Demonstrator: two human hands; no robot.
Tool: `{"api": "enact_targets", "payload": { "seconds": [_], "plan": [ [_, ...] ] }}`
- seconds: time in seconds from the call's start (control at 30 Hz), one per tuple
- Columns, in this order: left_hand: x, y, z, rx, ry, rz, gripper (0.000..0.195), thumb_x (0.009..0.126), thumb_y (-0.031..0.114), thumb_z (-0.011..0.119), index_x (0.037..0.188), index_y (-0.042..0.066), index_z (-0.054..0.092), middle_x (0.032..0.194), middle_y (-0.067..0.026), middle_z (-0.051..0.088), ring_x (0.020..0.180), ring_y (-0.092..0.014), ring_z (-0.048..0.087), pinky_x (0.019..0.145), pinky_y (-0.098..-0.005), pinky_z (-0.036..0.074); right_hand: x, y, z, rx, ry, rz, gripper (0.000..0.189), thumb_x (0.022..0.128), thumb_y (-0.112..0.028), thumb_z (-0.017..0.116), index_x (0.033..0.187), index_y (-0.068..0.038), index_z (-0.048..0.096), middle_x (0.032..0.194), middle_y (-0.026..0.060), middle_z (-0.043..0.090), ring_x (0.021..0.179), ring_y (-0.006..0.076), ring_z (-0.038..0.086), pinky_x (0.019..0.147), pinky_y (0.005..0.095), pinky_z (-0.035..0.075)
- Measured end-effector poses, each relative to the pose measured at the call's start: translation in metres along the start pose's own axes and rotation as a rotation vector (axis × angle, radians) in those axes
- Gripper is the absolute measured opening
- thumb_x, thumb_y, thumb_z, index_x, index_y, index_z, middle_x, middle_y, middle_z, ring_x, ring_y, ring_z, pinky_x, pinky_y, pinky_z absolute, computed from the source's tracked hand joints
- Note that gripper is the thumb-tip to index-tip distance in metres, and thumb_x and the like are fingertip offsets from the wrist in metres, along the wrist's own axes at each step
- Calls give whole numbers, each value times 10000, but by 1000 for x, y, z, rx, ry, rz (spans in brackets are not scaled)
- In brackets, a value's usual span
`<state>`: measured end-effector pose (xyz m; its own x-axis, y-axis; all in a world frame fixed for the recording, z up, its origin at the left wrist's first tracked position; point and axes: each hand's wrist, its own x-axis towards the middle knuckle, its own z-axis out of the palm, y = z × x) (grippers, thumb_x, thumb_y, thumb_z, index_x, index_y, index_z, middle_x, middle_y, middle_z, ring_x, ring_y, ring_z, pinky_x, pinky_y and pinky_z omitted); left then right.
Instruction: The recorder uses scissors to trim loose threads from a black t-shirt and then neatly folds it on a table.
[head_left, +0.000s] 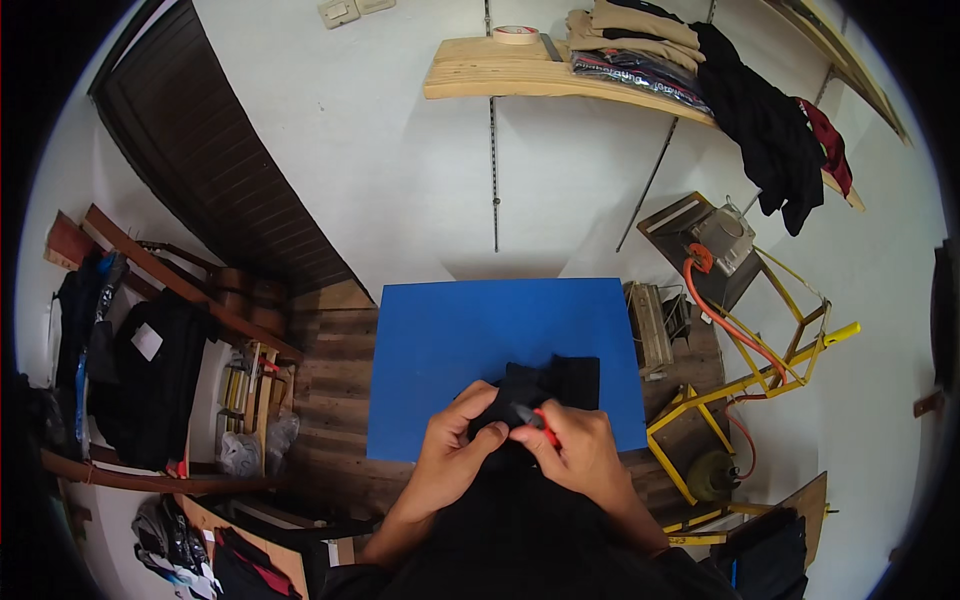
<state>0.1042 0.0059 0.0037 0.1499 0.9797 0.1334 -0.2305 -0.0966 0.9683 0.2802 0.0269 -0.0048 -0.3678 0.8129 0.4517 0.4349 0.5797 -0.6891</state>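
Note:
Black fabric lies bunched over the near right part of a blue tabletop. My left hand pinches one edge of this cloth between thumb and fingers. In my right hand is a small red-handled cutting tool, perhaps thread snips; its dark tip rests at the cloth close to my left thumb. Both hands are near each other at the table's front edge. The tool's lower part is hidden by my right fingers, and dark clothing behind the hands makes the cloth's lower end hard to tell.
A wooden wall shelf above holds a tape roll and folded garments. To the right stands a yellow metal frame with an orange hose and a gas cylinder. Shelving with black garments is on the left.

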Motion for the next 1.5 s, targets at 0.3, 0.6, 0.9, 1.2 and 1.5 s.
{"api": "enact_targets", "payload": {
  "seconds": [0.3, 0.6, 0.9, 1.2, 1.5],
  "plan": [
    [4, -5, 4, 227, -90, 20, 302, 860, -45, 622, 1158, -20, 579, 985, -2, 496, 895, -64, 470, 762, -210, 392, 7, 6, 6, 591, 118, 334, 163, 889, -155, 676, 855, -16, 596, 608, -69, 437, 518, 3, 342, 465, 199, 245],
    [1, -5, 6, 116, -82, -165, 149, 903, 134, 658, 868, -4, 614, 710, 33, 488, 708, -35, 437, 636, -213, 359, 13, 11, -11, 699, 285, 482, 135, 886, -106, 678, 817, -25, 596, 658, -72, 471, 610, 11, 378, 542, 188, 313],
    [6, -16, 5, -34, 104, -89, 193, 926, 86, 607, 764, -7, 556, 732, 50, 406, 705, -38, 352, 605, -222, 290, -3, 4, -15, 319, 21, 288, 243, 841, -230, 726, 898, -28, 602, 580, -43, 467, 551, 25, 420, 506, 198, 344],
    [8, -7, 12, 94, 16, -30, 100, 916, 58, 592, 922, -23, 652, 736, 12, 464, 719, -68, 409, 646, -239, 341, -5, 4, -8, -55, 63, 60, 305, 808, -265, 755, 833, -31, 562, 577, 86, 539, 467, 241, 554, 442, 313, 411],
    [8, -9, 9, 65, 6, -42, 114, 917, 54, 579, 955, -17, 660, 767, 12, 502, 743, -67, 434, 671, -235, 351, -5, 9, -3, -53, 77, 26, 326, 834, -278, 730, 795, -31, 521, 553, 82, 508, 442, 245, 516, 416, 324, 373]
  ]
}}
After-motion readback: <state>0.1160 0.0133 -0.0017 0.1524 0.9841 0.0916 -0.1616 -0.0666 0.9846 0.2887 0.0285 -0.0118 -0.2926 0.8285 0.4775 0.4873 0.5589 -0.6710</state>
